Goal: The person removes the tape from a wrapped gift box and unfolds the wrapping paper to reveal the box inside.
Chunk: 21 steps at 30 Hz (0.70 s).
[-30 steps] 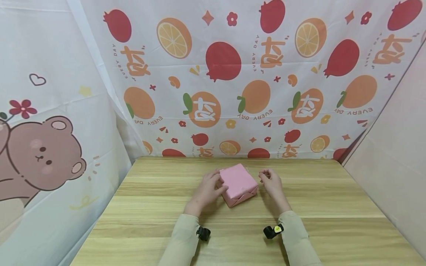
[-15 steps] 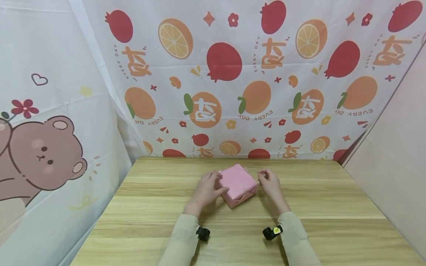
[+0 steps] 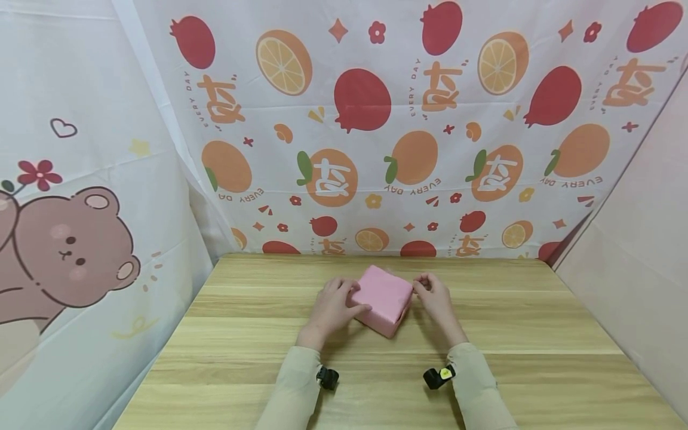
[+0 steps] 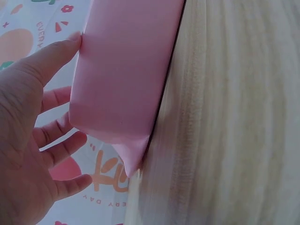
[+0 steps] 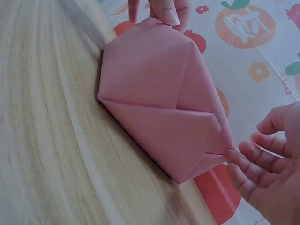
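Observation:
A box wrapped in pink paper (image 3: 383, 292) sits on the wooden table, turned at an angle. My left hand (image 3: 332, 307) holds its left corner, the thumb on the near top edge and the fingers round the side. Triangular paper folds (image 5: 164, 136) cover the end facing the right wrist camera, and a pointed paper flap (image 4: 131, 157) sticks out at another end. At the box's right corner is my right hand (image 3: 434, 297), some fingertips touching it. Its thumb and index finger pinch what looks like a thin clear strip (image 5: 255, 139), hard to make out.
The wooden table (image 3: 242, 346) reaches back to a fruit-printed cloth (image 3: 457, 197). A bear-printed cloth (image 3: 70, 257) hangs on the left and a pale panel (image 3: 634, 227) stands on the right. Each wrist wears a small black camera (image 3: 328, 377).
The box has turned clockwise in my left hand, so its folded end now faces more to the right. My right hand has moved slightly left, up to the box's corner.

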Each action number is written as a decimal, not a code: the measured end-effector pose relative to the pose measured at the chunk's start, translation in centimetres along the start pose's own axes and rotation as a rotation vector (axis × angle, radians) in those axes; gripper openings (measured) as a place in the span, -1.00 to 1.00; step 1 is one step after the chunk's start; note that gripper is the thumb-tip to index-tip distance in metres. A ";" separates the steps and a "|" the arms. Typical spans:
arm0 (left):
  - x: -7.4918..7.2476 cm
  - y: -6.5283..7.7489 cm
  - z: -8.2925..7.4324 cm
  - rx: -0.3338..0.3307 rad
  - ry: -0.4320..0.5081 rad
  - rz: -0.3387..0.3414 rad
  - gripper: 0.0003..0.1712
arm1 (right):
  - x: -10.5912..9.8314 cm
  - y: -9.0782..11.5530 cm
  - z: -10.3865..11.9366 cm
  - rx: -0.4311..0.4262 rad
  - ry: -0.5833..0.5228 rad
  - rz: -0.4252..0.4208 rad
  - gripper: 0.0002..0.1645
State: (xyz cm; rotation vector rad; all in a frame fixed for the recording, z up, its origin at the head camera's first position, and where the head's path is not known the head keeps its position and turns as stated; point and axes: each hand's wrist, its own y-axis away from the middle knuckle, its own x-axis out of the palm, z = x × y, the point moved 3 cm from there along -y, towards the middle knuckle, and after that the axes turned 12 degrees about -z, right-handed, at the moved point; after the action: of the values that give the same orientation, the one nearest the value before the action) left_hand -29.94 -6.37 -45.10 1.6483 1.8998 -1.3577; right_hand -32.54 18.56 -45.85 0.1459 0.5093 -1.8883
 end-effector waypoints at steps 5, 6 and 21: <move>-0.1 0.0 -0.3 0.054 -0.014 -0.003 -0.48 | 0.3 0.0 -0.1 -0.040 0.010 0.002 -0.79; -0.1 0.0 -0.3 0.065 -0.020 -0.001 -0.50 | 0.4 -0.1 -0.1 -0.045 0.005 0.014 -0.78; -0.1 -0.1 -1.5 0.163 -0.054 0.049 -0.63 | 1.3 0.6 -0.2 -0.206 0.096 0.071 -0.71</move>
State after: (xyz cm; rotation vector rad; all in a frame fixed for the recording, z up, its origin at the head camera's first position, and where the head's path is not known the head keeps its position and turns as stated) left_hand -29.49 -5.27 -44.25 1.7026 1.7478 -1.5568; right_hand -32.52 17.30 -46.63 0.1175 0.7509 -1.7544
